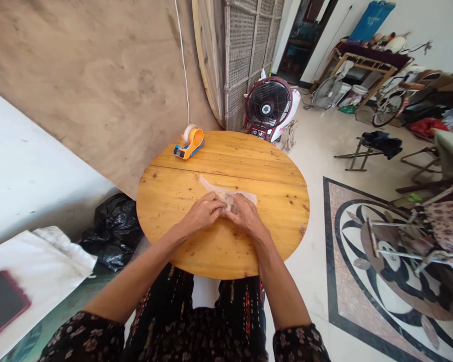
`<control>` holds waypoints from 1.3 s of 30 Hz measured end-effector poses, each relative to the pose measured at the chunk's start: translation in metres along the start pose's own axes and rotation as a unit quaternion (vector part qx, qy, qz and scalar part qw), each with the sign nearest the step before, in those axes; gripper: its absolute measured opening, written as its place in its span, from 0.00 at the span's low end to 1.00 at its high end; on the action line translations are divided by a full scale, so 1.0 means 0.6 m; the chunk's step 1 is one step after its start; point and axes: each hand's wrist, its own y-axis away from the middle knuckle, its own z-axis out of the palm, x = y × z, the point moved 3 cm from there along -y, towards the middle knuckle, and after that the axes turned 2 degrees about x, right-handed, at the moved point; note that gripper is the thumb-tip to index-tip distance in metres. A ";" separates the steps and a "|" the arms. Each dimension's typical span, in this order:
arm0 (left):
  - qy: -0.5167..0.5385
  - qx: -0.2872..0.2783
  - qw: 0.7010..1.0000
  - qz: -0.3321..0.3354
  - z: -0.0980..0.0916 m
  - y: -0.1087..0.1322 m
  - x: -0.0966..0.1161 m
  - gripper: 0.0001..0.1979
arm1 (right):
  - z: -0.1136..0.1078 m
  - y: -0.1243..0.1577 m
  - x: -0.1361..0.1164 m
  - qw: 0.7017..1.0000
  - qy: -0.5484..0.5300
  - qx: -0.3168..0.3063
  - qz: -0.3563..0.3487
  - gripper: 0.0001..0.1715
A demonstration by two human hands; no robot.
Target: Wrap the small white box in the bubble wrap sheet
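A thin clear plastic bag [221, 189] lies flat on the round wooden table [196, 251], near its middle. My left hand [204, 213] and my right hand [246, 216] meet at the bag's near edge, fingers curled and pinching the plastic between them. An orange and blue tape dispenser [189, 142] with a roll of tape sits at the table's far left rim, well away from both hands.
A red floor fan [268, 105] stands just beyond the table. A black plastic bag [113, 231] lies on the floor at left, beside a white cloth [41, 266] and a dark phone [2, 301]. Chairs and a metal frame [411, 241] crowd the right.
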 end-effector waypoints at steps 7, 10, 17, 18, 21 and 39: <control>-0.101 0.010 0.988 0.113 -0.003 -0.003 0.015 0.10 | -0.016 0.012 0.009 0.997 -0.066 -0.033 0.009 0.23; -0.108 0.000 0.986 0.130 -0.005 -0.011 0.015 0.09 | -0.035 0.010 0.005 0.997 -0.071 0.006 0.022 0.26; -0.075 0.034 0.988 0.133 0.007 -0.018 0.000 0.07 | -0.064 -0.032 -0.027 0.993 0.093 0.075 0.019 0.22; -0.063 0.048 0.988 0.132 0.009 -0.016 -0.002 0.07 | -0.064 -0.040 -0.026 0.988 0.129 0.080 0.028 0.24; -0.022 0.081 0.987 0.137 0.012 -0.009 -0.006 0.08 | -0.061 -0.063 -0.017 0.976 0.191 0.092 0.040 0.34; -0.017 0.106 0.992 0.073 0.016 0.003 -0.011 0.09 | -0.026 -0.113 0.097 0.925 -0.318 0.105 0.179 0.13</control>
